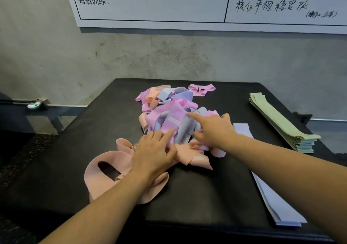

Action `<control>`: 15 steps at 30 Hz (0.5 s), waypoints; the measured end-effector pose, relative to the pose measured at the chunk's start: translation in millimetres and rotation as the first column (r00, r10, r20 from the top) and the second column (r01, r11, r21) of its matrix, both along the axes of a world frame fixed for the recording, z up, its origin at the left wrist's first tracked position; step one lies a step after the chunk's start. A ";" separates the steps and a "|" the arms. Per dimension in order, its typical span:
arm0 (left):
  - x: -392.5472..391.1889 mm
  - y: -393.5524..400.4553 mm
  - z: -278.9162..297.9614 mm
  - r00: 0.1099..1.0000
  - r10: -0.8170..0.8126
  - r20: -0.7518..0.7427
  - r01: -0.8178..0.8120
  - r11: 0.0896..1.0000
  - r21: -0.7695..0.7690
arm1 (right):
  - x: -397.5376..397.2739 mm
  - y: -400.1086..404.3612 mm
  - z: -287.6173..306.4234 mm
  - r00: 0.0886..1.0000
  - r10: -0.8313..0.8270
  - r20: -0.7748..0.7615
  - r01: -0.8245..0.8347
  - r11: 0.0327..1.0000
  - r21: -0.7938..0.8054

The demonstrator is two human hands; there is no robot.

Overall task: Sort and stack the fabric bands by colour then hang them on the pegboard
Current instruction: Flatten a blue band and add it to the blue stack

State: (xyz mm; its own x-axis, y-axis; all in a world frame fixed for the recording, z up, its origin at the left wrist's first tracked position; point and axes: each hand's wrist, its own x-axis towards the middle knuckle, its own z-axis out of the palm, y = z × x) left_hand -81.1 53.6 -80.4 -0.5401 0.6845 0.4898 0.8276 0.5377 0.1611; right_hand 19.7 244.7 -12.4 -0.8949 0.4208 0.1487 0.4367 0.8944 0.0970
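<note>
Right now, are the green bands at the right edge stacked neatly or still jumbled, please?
Stacked neatly: the green bands lie flat, edges aligned, apart from the mixed pile.

A bare grey concrete wall (131, 56) fills the back of the view — stained and mottled, darker in patches near its foot. A white board (169, 3) hangs on it, ruled with black lines into boxes, with printed and handwritten Chinese characters. Below stands a black padded table (93, 131), its far edge against the wall. At left a metal rail (62, 105) runs along the wall — a small green-and-white object (33, 105) sits on it. The floor at lower left is dark and speckled.
</note>
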 end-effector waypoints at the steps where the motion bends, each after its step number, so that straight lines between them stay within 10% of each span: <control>1: 0.4 -0.3 0.5 1.000 0.012 0.017 -0.012 1.000 -0.019 | -3.3 -1.8 0.6 1.000 0.005 0.022 -0.006 0.999 0.039; 8: -0.5 0.4 -1.5 0.996 0.077 0.049 -0.077 0.997 0.010 | -6.4 -10.6 4.4 0.984 0.152 -0.095 -0.127 0.965 0.231; 15: -1.9 -5.6 1.4 0.991 -0.026 0.129 0.013 0.995 0.102 | 20.3 -10.1 15.9 0.900 0.278 -0.335 -0.338 0.931 -0.137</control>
